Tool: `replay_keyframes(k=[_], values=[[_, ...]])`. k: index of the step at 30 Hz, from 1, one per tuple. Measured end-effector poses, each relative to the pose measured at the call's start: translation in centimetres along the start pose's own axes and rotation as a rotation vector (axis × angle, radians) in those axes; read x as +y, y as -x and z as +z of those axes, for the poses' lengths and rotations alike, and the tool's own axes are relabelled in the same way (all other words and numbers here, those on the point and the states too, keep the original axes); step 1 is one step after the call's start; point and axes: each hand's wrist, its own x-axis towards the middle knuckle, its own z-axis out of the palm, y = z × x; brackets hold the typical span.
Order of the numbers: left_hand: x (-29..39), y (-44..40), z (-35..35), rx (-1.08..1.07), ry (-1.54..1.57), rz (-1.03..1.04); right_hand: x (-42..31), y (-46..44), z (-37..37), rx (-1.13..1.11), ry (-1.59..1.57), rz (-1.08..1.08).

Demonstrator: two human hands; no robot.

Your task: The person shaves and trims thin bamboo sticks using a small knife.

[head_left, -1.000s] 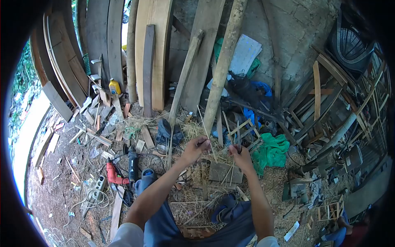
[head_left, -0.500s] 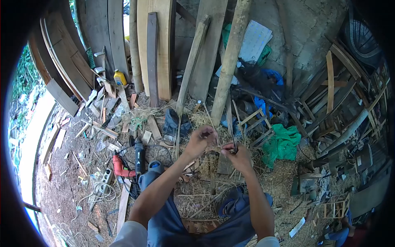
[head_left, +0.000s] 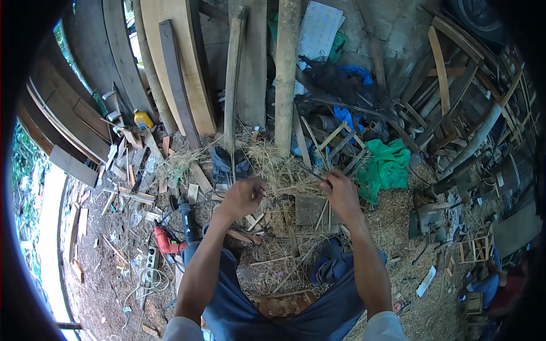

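Left hand (head_left: pixel 244 197) farther from slim blade (head_left: pixel 311 173)

Left hand (head_left: pixel 244 198): inside of grip hidden. Sheet (head_left: pixel 320 29): writing too small.

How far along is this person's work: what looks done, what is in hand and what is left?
Some cutting looks done: pale shavings lie scattered ahead. The right hand holds a thin, dark tool; whether the left hand holds anything is unclear. Perhaps more shaping is left: no finished piece shows between them.
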Motion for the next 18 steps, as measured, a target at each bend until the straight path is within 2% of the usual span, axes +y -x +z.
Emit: replay_keyframes(k=[1, 2, 3, 5, 6, 8, 9, 11, 15, 18], values=[[0.2, 0.1, 0.5, -0.077, 0.017, 0.008, 0.0, -0.2, -0.2, -0.003, 0.001, -0.039], [0.1, 0.0, 1.1, -0.116, 0.074, 0.143, 0.0, -0.4, -0.4, -0.004, 0.002, -0.079], [0.5, -0.1, 1.4, -0.120, 0.073, 0.146, 0.0, -0.4, -0.3, -0.001, 0.002, -0.075], [1.5, -0.4, 2.0, -0.300, 0.146, -0.147, -0.2, -0.6, -0.1, 0.063, 0.005, -0.192], [1.7, -0.5, 2.4, -0.298, 0.144, -0.144, -0.7, -0.8, -0.1, 0.066, 0.006, -0.193], [1.8, -0.5, 3.0, -0.176, 0.298, -0.098, -2.1, -0.8, -0.5, 0.363, 0.108, -0.036], [2.3, -0.7, 3.2, -0.174, 0.295, -0.094, -2.3, -0.7, -0.5, 0.368, 0.106, -0.038], [3.1, -1.0, 3.5, -0.160, 0.649, -0.308, -2.4, -0.4, -0.2, 0.107, 0.138, 0.032], [3.5, -0.6, 4.5, -0.256, 0.837, -0.292, -3.7, 0.1, 2.0, 0.053, 0.179, -0.076], [4.2, -0.2, 5.5, -0.231, 0.931, -0.339, -3.2, -0.3, 3.9, 0.131, 0.163, -0.113]])
